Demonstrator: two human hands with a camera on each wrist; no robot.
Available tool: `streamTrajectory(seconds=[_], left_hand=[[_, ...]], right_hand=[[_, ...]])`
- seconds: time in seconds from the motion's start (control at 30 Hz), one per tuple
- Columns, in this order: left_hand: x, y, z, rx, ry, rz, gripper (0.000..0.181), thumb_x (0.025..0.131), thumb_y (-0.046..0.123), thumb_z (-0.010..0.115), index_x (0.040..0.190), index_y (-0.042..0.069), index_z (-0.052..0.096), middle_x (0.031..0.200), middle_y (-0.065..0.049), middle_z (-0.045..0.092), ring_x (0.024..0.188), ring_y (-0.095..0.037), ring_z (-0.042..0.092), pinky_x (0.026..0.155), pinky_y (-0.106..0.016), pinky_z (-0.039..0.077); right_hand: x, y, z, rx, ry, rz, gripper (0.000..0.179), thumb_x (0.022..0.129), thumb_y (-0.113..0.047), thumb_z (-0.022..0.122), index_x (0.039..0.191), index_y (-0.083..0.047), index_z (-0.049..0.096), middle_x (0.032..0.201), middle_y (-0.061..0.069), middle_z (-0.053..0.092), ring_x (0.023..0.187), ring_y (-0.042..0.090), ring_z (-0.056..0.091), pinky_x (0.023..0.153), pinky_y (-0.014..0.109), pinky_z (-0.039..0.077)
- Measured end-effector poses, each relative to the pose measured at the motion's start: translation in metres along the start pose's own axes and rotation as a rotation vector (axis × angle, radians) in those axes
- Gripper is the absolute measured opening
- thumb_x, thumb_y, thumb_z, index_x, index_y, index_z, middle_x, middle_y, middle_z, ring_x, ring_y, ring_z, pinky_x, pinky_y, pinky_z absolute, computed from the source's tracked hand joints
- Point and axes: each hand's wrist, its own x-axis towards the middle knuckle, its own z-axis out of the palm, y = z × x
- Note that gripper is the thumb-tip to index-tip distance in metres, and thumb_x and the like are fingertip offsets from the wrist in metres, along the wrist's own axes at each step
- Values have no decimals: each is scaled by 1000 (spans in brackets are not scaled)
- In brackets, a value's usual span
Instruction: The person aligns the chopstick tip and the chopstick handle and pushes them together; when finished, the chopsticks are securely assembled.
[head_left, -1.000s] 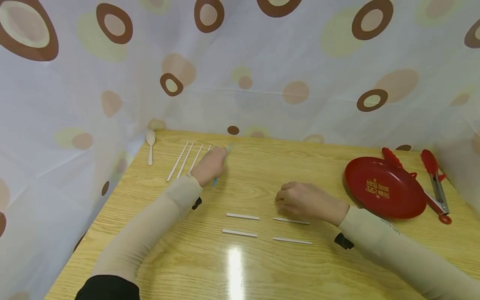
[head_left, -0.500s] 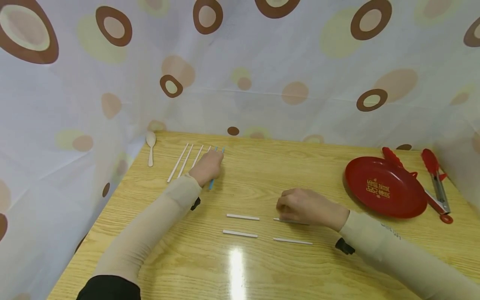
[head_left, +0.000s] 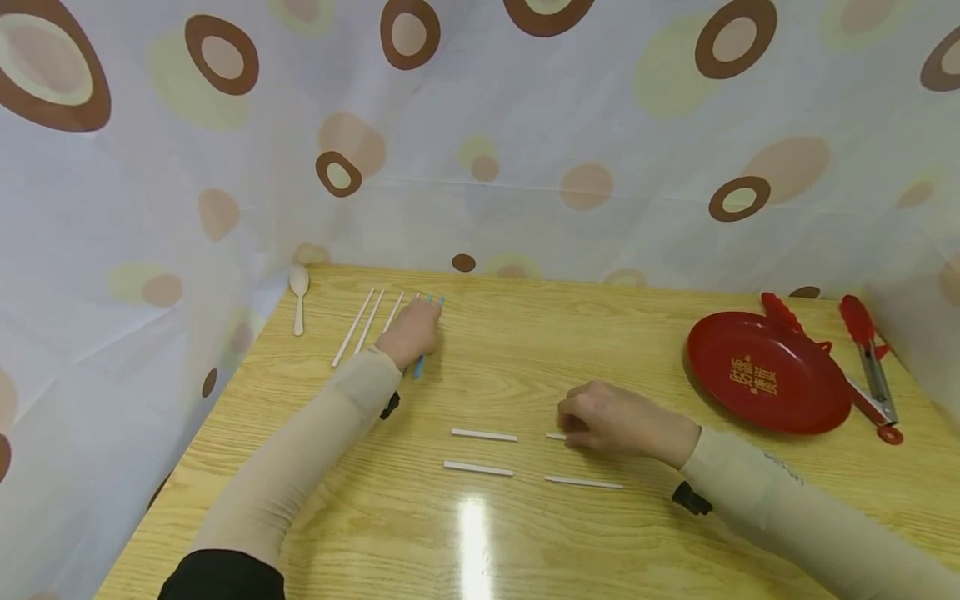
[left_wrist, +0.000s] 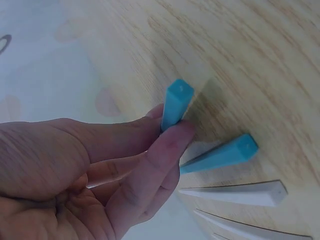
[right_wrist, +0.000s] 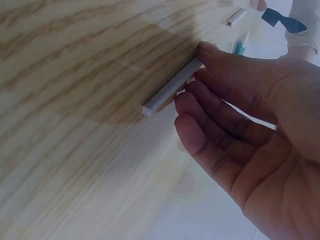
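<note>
My left hand [head_left: 414, 332] pinches a blue chopstick [left_wrist: 175, 105] between thumb and fingers, its squared end sticking out above the fingertips. A second blue chopstick [left_wrist: 225, 154] lies beside it on the table, followed by several white chopsticks [head_left: 353, 327] in a row, partly covered by the hand in the head view. Nearer the middle, my right hand [head_left: 622, 423] is low over the table. Its thumb and index fingertips pinch a short white stick [right_wrist: 172, 89], most of which the hand hides from the head camera; the other fingers curve beneath.
Two white sticks [head_left: 483, 435] lie left of the right hand, and another white stick [head_left: 583, 482] lies in front of it. A red plate [head_left: 768, 375] and red-tipped tongs [head_left: 870, 358] are at the right. A spoon [head_left: 298, 300] lies at the far left.
My left hand has shifted slightly left, bringing its blue chopstick close alongside the other blue one. My right hand has come down onto the white stick and taken hold of it.
</note>
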Motion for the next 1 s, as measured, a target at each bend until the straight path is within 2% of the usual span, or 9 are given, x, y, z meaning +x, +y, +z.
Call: streamTrajectory(seconds=[0.33, 0.43, 0.5, 0.53, 0.63, 0.7, 0.77, 0.87, 1.0], left_hand=[[1, -2, -2, 5, -7, -34, 44, 92, -9, 63, 132, -14, 48, 135, -38, 41, 46, -15, 55, 43, -21, 49], [-1, -3, -2, -17, -1, -38, 42, 91, -10, 62, 131, -14, 48, 133, -37, 41, 47, -16, 55, 43, -22, 49], [-3, -2, -2, -14, 5, -21, 40, 92, -9, 59, 130, -14, 49, 124, -37, 49, 47, -18, 56, 45, -24, 51], [-5, 0, -2, -20, 7, -4, 37, 93, -9, 58, 129, -15, 49, 116, -36, 55, 47, -20, 58, 47, -26, 53], [-10, 9, -3, 26, 33, 78, 29, 96, -1, 60, 121, -13, 55, 99, -26, 63, 59, -21, 62, 68, -30, 57], [-15, 18, -4, 59, 39, 152, 30, 97, 8, 64, 119, -11, 58, 96, -20, 67, 74, -24, 66, 81, -33, 56], [-22, 29, -3, 97, 32, 232, 30, 95, 17, 69, 114, -6, 63, 105, -15, 66, 84, -23, 65, 84, -35, 53], [-34, 43, 1, 112, -74, 367, 30, 92, 23, 74, 111, 1, 67, 100, -8, 68, 85, -19, 64, 75, -32, 53], [-49, 54, 12, 117, -259, 517, 26, 84, 26, 82, 99, 10, 69, 84, 1, 62, 75, -12, 57, 67, -27, 49]], right_hand=[[0, 0, 0, 31, -47, 20, 15, 84, -4, 79, 81, -13, 67, 76, -10, 58, 66, 3, 49, 59, 23, 46], [0, 1, 0, 33, -38, 5, 16, 84, -3, 79, 80, -13, 67, 76, -10, 58, 66, 3, 49, 59, 23, 46], [0, 1, 0, 32, -28, -4, 17, 84, -3, 79, 80, -13, 66, 76, -10, 58, 66, 3, 49, 58, 23, 45], [0, 1, 0, 31, -25, -6, 17, 84, -3, 79, 80, -14, 66, 76, -10, 58, 66, 2, 49, 58, 23, 46], [-2, 1, 1, 21, -19, -4, 20, 83, -3, 79, 79, -15, 64, 75, -11, 58, 65, 2, 48, 58, 22, 46], [-3, 1, 1, 18, -25, 6, 20, 83, -4, 79, 78, -15, 63, 75, -11, 57, 65, 2, 48, 58, 22, 45], [-4, 0, 1, 17, -28, 13, 21, 84, -4, 79, 78, -15, 62, 74, -11, 56, 64, 2, 47, 58, 22, 45], [-4, 0, 1, 17, -29, 10, 21, 84, -4, 79, 78, -15, 62, 74, -11, 56, 64, 2, 47, 58, 22, 45], [-4, -1, 1, -5, -17, -9, 22, 84, -3, 78, 78, -15, 61, 75, -10, 55, 66, 3, 49, 60, 25, 47]])
